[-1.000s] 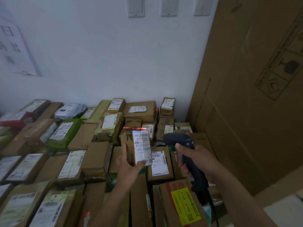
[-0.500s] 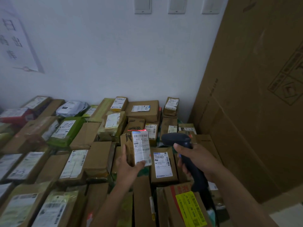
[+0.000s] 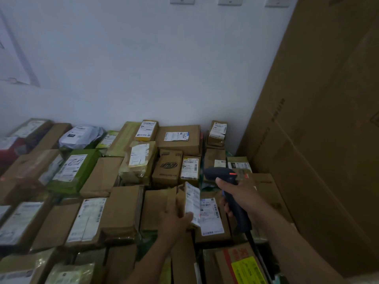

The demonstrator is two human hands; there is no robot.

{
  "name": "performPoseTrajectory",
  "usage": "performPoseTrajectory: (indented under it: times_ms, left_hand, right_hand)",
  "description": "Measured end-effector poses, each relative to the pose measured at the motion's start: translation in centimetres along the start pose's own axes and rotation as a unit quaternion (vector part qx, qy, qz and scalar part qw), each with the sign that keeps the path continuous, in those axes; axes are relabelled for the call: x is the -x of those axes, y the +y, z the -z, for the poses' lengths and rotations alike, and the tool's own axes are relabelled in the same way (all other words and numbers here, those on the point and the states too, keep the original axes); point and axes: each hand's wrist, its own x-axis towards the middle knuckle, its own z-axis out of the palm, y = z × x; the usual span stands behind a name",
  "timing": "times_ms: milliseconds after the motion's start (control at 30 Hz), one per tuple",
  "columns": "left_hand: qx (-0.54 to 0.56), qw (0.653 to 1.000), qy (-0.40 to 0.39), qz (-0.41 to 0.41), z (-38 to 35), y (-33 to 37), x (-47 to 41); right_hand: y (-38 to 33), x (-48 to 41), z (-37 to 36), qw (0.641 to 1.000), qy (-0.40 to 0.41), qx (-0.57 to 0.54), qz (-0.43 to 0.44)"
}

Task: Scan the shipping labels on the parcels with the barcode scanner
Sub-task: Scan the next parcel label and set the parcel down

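Left hand (image 3: 175,221) is gripping a small brown parcel (image 3: 174,198), thumb pressing on the lower edge of its white shipping label (image 3: 192,199). The parcel is being held tilted just above the pile, label facing right. Right hand (image 3: 241,194) is wrapping its fingers round the handle of a dark barcode scanner (image 3: 219,175), head pointing left, a red light glowing on top. The scanner is hovering near the held parcel, not touching it. Labelled parcels (image 3: 114,210) are lying packed together up to the white wall (image 3: 143,68), a green one (image 3: 71,171) sitting at left. A large cardboard carton (image 3: 317,140) is standing at right.
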Motion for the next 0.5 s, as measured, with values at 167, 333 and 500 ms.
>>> performPoseTrajectory:
  times_ms: [167, 333, 500]
  left_hand:
    - [-0.16, 0.985, 0.07, 0.003, -0.5, -0.5, -1.2]
    - [-0.269, 0.957, 0.108, 0.019, -2.3, -0.7, -2.1]
    - [-0.331, 0.939, 0.087, 0.037, -2.2, -0.1, -3.6]
  right_hand:
    - [1.4, -1.3, -0.5, 0.999, 0.02, 0.025, -0.025]
    - [2.7, -1.5, -1.0, 0.998, 0.032, 0.031, -0.048]
    - [3.6, -1.3, -0.8, 0.996, 0.062, 0.031, -0.056]
